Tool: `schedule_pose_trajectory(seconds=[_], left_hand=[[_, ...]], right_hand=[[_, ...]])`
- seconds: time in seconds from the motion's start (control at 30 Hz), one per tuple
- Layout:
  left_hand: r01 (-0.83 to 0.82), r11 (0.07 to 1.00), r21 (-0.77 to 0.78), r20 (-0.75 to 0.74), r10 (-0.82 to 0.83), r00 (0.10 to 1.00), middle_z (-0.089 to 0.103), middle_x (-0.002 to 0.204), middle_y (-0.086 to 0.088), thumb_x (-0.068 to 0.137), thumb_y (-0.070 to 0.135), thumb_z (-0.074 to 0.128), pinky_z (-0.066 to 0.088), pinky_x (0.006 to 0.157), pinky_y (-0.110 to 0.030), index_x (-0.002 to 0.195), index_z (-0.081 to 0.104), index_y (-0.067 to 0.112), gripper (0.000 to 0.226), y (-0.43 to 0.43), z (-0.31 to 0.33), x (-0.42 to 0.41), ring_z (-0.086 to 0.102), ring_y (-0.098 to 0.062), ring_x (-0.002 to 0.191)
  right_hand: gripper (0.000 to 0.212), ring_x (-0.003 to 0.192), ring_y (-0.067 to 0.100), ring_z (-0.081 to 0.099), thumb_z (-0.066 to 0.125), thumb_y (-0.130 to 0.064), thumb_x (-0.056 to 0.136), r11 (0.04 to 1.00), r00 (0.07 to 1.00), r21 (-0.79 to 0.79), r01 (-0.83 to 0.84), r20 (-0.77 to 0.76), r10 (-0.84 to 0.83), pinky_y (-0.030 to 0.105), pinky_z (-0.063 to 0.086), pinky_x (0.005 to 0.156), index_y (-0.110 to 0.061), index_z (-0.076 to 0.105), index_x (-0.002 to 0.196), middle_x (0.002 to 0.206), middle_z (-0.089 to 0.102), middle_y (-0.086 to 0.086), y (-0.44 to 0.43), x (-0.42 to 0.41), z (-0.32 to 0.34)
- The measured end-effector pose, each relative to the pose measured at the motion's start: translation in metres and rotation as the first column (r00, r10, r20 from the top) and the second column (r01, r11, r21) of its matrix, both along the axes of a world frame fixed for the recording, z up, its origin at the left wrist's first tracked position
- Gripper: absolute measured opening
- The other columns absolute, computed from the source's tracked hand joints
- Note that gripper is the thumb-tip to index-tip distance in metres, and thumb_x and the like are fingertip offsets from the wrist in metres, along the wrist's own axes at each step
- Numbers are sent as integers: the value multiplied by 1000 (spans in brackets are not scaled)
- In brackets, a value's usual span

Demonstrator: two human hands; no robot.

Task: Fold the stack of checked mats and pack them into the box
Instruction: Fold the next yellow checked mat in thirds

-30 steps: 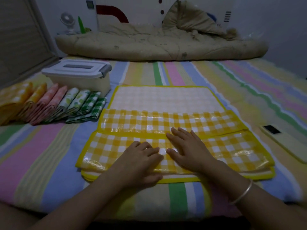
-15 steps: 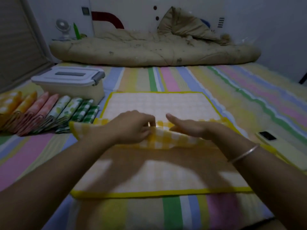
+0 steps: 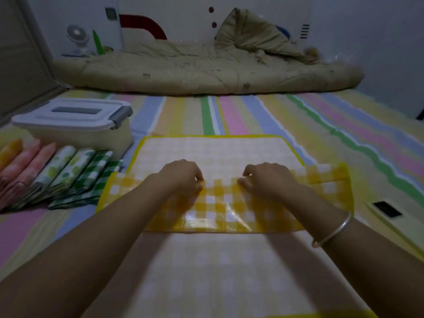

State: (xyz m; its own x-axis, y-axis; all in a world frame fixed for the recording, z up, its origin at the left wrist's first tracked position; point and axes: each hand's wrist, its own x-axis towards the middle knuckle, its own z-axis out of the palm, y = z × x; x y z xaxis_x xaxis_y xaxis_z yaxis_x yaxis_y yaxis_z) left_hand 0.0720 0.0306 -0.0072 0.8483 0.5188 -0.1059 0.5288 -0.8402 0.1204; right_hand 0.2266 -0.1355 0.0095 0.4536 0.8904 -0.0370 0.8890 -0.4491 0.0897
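Dim, bluish light; glare on yellow mat; edges bowed, foreground perhaps motion-blurred.

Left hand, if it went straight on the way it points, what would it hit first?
Probably nothing near: the left hand has only the flat yellow checked mat ahead, then the beige quilt, depth unclear.

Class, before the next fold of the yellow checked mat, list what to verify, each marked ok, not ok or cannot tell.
1. Left hand and right hand pinch the fold's far edge: ok.
2. Yellow mat folded ends line up: cannot tell.
3. Box open for packing: not ok, lid on.
4. Phone clear of the mat: cannot tell.
5. Folded mats out of the way: ok.
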Motion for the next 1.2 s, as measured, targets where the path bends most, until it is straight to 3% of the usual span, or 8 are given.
schedule_pose_trajectory(seconds=[0.33, 0.6, 0.7, 0.77, 0.87, 0.97, 1.1, 1.2], left_hand=[[-126, 958, -259, 312, 206, 928, 66, 80, 17, 78, 36, 72, 47, 67, -26, 79, 67, 32, 7, -2, -33, -21, 61, -4, 80], [-229, 965, -129, 429, 262, 864, 56, 81, 14, 83, 39, 70, 43, 68, -28, 74, 64, 32, 12, -18, -53, -20, 57, -10, 86], [-221, 972, -76, 450, 231, 863, 57, 85, 13, 85, 38, 67, 42, 67, -29, 80, 62, 32, 10, -21, -56, -20, 55, -10, 88], [-220, 974, -62, 454, 223, 863, 58, 87, 14, 86, 40, 65, 43, 67, -28, 83, 63, 32, 9, -21, -57, -20, 55, -9, 89], [-234, 971, -50, 453, 231, 861, 61, 87, 13, 86, 41, 64, 43, 66, -26, 85, 62, 32, 9, -22, -58, -21, 57, -9, 88], [-227, 974, -29, 429, 217, 877, 64, 93, 11, 88, 38, 62, 47, 72, -29, 96, 63, 29, 13, -22, -57, -20, 58, -13, 92], [-97, 944, 316, 339, -17, 941, 63, 125, -5, 93, 22, 49, 35, 106, -39, 128, 58, 15, 37, -43, -62, -22, 53, -26, 121], [85, 964, 252, 205, -139, 969, 30, 158, -8, 93, 36, 10, 13, 121, -48, 151, 32, 9, 67, -70, -70, -31, 22, -22, 148]], right_hand=[[25, 93, 22, 56, 51, -44, 92, 941, 988, 309, -140, -24, 155, 36, 42, 75, -24, 61, 105, 97, 61, -3, -5, 7, -55], [13, 77, 24, 53, 63, -30, 85, 886, 981, 424, -186, 126, 146, 35, 42, 62, -18, 66, 83, 83, 57, 1, -11, -3, -78], [11, 80, 27, 58, 65, -24, 84, 899, 988, 418, -127, 134, 77, 38, 44, 67, -17, 68, 92, 87, 61, 3, -9, -11, -77], [31, 98, 29, 61, 54, -24, 87, 915, 997, 395, -79, 47, 65, 44, 46, 87, -22, 66, 115, 106, 65, 3, -6, -21, -77], [73, 146, 21, 22, 7, -47, 83, 970, 983, 226, -85, -139, 119, 53, 4, 119, -30, 33, 149, 156, 31, -1, -3, -41, -78], [86, 149, 14, -12, -15, -57, 76, 989, 975, 124, -81, -198, 105, 50, -14, 117, -29, 4, 155, 163, -5, -5, -5, -50, -85], [80, 149, 16, -15, -16, -53, 82, 988, 989, 133, -81, -109, 96, 50, -14, 117, -26, 1, 156, 162, -8, -3, -6, -53, -97], [77, 150, 20, -7, -11, -50, 86, 981, 990, 172, -93, -90, 110, 50, -11, 115, -23, 9, 155, 163, 0, 0, -5, -54, -99]])
